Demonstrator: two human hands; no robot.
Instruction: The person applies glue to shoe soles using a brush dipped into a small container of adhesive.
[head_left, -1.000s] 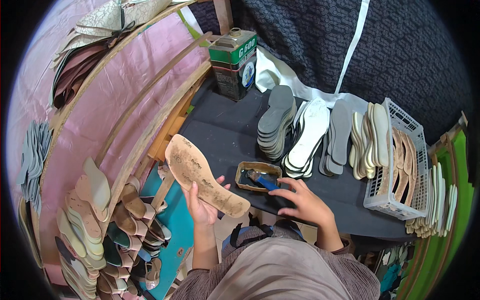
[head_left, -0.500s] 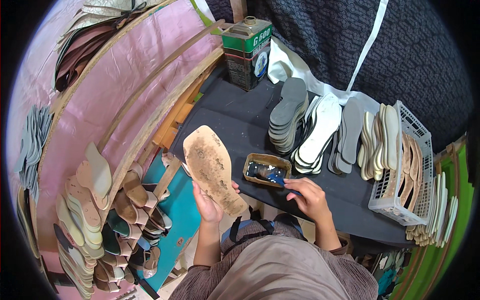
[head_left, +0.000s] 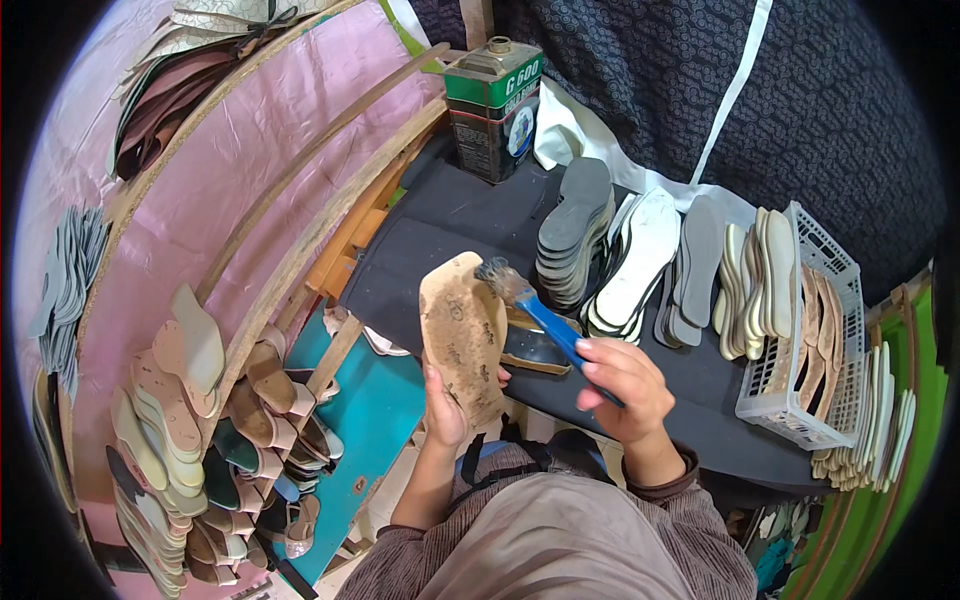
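My left hand (head_left: 446,408) is closed around the lower part of a tan shoe insole (head_left: 463,335), which stands tilted with its stained face toward me. Between the fingers of my right hand (head_left: 628,388) is a brush with a blue handle (head_left: 552,328). Its wet, dark bristles are at the insole's upper right edge; whether they touch it I cannot tell. Behind the brush and insole, a small open tray (head_left: 535,364) with shiny liquid sits on the dark table, partly hidden.
Stacks of grey soles (head_left: 575,230), white soles (head_left: 640,265) and cream soles (head_left: 770,275) line the table's right side. A white plastic basket (head_left: 828,240) holds tan insoles. At the back stands a green and black metal can (head_left: 493,110). Shoes (head_left: 270,375) crowd the left rack.
The brush has come up out of the tray and moved left to the insole. My left hand has brought the insole rightward, in front of the tray, and turned it more upright.
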